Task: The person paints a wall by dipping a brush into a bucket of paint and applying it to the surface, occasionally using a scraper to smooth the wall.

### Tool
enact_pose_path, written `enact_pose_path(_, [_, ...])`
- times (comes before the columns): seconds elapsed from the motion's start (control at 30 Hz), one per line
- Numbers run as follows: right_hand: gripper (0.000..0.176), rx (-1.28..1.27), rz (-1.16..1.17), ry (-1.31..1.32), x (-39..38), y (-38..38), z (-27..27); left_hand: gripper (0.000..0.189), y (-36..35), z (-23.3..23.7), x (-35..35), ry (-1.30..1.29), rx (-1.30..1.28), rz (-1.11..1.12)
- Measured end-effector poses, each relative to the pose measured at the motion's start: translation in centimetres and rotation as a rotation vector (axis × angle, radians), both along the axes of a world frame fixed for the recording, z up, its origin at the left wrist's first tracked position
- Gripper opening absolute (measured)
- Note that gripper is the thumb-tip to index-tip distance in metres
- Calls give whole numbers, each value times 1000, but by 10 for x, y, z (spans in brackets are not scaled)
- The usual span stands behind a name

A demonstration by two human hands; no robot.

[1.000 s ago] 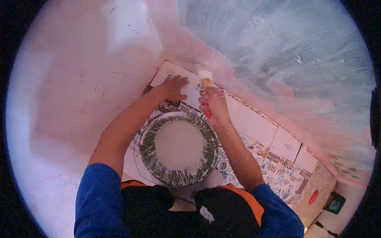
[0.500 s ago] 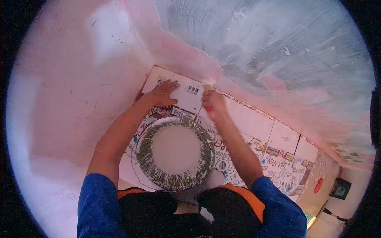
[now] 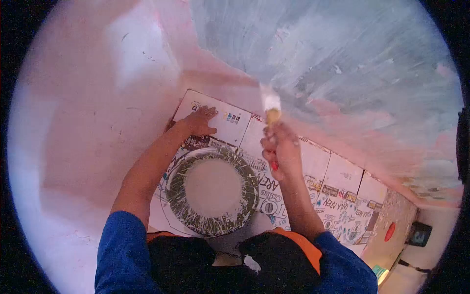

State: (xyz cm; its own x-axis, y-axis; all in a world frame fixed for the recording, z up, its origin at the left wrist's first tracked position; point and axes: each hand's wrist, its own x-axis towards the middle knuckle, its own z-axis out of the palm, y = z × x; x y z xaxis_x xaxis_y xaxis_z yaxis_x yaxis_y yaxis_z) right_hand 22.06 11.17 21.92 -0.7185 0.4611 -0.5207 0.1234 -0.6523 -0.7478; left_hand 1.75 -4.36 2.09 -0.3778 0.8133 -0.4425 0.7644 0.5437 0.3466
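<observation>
My left hand (image 3: 199, 122) lies flat with its fingers spread on the white top of a cardboard box (image 3: 240, 132). In my right hand (image 3: 283, 147) is what looks like a paintbrush (image 3: 272, 115), with a red handle end, a yellowish collar and a white, motion-blurred tip. That tip points up, close to the lower part of the grey-blue and pink wall (image 3: 303, 73). Between my forearms stands a round dark bucket (image 3: 178, 196), streaked with white around the rim and holding a pale, smooth substance.
Printed cardboard boxes (image 3: 338, 215) run in a row to the right below the wall. A plain pinkish wall (image 3: 88, 122) is at left. Toward the lower right are a red oval thing (image 3: 390, 232), a dark boxy device (image 3: 419, 234) and a green-edged item (image 3: 380, 272).
My right hand has moved right and slightly down, away from the box edge, with the brush tip now in sight. My left hand stays on the box.
</observation>
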Motion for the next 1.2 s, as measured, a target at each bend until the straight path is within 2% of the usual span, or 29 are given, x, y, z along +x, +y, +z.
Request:
enact_pose_path(0.03, [10,7,17,9,-6,1,-14,82,-1,2,0,6,-14,-16])
enact_pose_path(0.1, [12,-161,205,-185,-28,3,-84,83,0,-4,-4,11,-17,-28])
enact_pose_path(0.13, [13,-288,228,-52,-42,9,-114,83,0,-7,-6,1,-27,-65])
enact_pose_path(0.17, [13,-295,243,-39,-57,6,-99,83,0,-7,-6,15,-36,-52])
enact_pose_path(0.23, [4,-190,219,119,-76,-7,-30,85,0,-6,-4,10,-45,-21])
enact_pose_path(0.27, [4,-194,226,116,-67,-19,8,84,-1,-3,-2,30,-32,-33])
enact_pose_path(0.33, [4,78,52,253,-48,-47,67,84,0,-14,-4,29,-31,-17])
enact_pose_path(0.37, [4,86,63,261,-48,-52,65,83,2,-26,-7,25,-29,-4])
enact_pose_path(0.43, [8,-58,171,81,-52,-59,43,81,-3,-63,-20,89,8,-31])
enact_pose_path(0.5, [13,-114,392,-18,-92,-64,-31,72,-18,-103,-40,-65,201,-235])
enact_pose_path(0.53, [14,-90,300,-7,-112,-73,-49,67,-21,-110,-45,-143,293,-346])
enact_pose_path(0.57, [15,-64,204,8,-131,-78,-56,67,-15,-87,-29,-139,286,-360])
enact_pose_path(0.63, [17,-70,205,146,-158,-72,-41,47,-4,-4,25,183,462,217])
enact_pose_path(0.67, [16,-65,186,184,-153,-76,-17,47,-2,16,14,180,464,210])
enact_pose_path(0.7, [15,-61,159,217,-140,-82,20,55,3,32,-7,-141,376,40])
enact_pose_path(0.73, [13,-58,137,318,-119,-82,58,64,8,36,-16,-466,275,-146])
enact_pose_path(0.77, [12,-42,104,416,-94,-75,81,64,6,24,-14,-488,274,-187])
enact_pose_path(0.8, [12,-18,60,400,-73,-61,84,67,0,3,-12,-364,232,-169])
enact_pose_path(0.87, [8,-110,185,265,-31,-35,89,75,-12,-42,-14,-93,171,-119])
enact_pose_path(0.9, [7,-153,179,168,-13,-28,77,79,-9,-49,-14,56,143,-77])
enact_pose_path(1.0, [9,-346,130,-139,13,6,-30,78,-9,-7,2,23,79,-2])
enact_pose_path(1.07, [9,-172,11,-188,12,29,-83,76,-9,-1,8,41,77,-26])
enact_pose_path(1.13, [8,-122,-120,8,6,59,-69,74,-10,2,4,65,73,-36])
enact_pose_path(1.2, [7,-252,-6,151,24,71,3,69,-15,-4,1,-41,242,-7])
